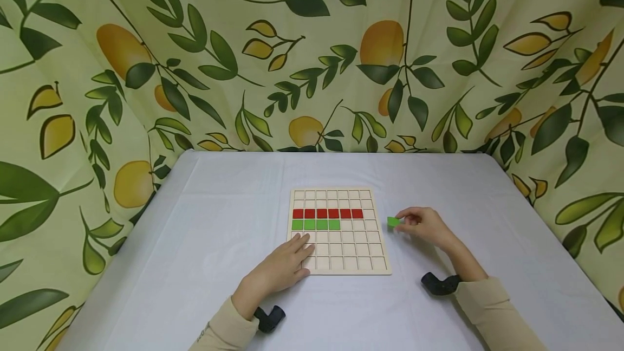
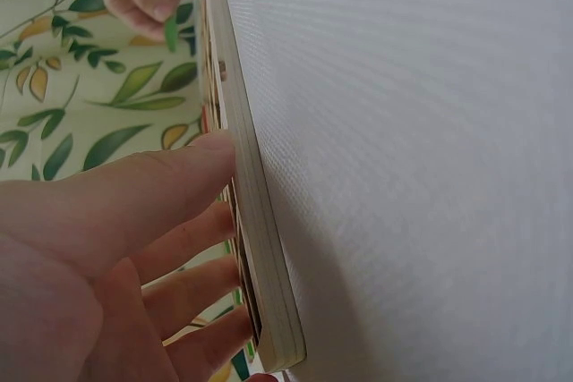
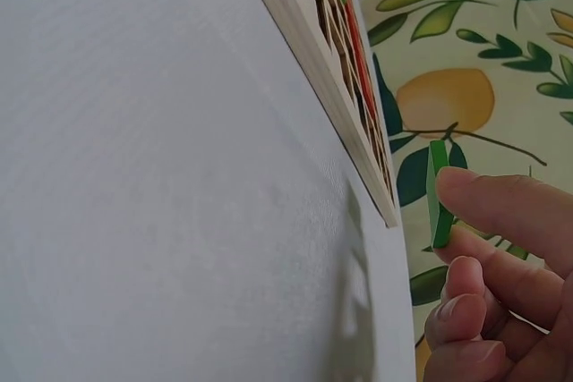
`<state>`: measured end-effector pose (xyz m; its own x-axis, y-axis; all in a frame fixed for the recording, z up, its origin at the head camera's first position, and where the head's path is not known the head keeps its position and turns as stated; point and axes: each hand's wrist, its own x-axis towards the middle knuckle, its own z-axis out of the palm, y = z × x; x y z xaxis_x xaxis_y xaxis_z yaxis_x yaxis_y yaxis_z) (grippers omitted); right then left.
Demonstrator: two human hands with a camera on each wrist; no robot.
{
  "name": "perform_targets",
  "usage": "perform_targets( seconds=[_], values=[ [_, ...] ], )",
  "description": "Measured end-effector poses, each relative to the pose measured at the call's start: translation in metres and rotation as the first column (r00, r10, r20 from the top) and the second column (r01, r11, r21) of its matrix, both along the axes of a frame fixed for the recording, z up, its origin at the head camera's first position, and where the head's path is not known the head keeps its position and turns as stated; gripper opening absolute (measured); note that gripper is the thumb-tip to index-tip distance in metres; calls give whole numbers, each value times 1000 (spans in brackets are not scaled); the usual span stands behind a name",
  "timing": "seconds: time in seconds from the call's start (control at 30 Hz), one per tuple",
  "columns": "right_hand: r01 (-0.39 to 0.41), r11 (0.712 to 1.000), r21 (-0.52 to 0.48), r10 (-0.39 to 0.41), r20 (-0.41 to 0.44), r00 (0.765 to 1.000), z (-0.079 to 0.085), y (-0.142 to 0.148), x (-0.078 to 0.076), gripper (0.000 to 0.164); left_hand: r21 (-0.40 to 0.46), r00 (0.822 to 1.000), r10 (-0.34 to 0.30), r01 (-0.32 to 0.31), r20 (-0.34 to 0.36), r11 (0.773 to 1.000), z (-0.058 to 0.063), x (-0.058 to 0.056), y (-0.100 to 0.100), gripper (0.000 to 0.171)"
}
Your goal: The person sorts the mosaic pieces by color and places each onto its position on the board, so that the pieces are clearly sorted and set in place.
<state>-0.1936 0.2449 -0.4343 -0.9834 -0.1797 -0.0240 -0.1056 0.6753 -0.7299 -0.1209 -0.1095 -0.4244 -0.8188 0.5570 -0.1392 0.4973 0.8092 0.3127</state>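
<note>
A wooden grid board (image 1: 348, 265) lies flat on the table. One of its rows holds several red square tiles (image 1: 322, 214); the row just below holds several green square tiles (image 1: 316, 225), starting from the left. Just right of the board, my right hand (image 1: 425, 225) pinches a green tile (image 3: 437, 194) between thumb and finger, held above the cloth. My left hand (image 1: 283, 264) rests on the board's lower left part with fingers spread, covering some cells there. In the left wrist view, the thumb (image 2: 210, 160) touches the board's edge.
White cloth (image 1: 219, 205) covers the table. A curtain with leaves and fruit (image 1: 312, 69) hangs behind it and at both sides. A black wrist-worn device part (image 1: 440, 284) sticks out by the right wrist, and another (image 1: 270, 318) by the left.
</note>
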Motion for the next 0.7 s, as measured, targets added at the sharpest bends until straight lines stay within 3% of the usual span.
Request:
perform_targets(
  seconds=[0.7],
  values=[
    [-27, 1000, 3, 27, 3, 1000, 3, -14, 0, 28, 1, 1000, -1, 1, -6, 1000, 0, 0, 0, 53]
  ],
)
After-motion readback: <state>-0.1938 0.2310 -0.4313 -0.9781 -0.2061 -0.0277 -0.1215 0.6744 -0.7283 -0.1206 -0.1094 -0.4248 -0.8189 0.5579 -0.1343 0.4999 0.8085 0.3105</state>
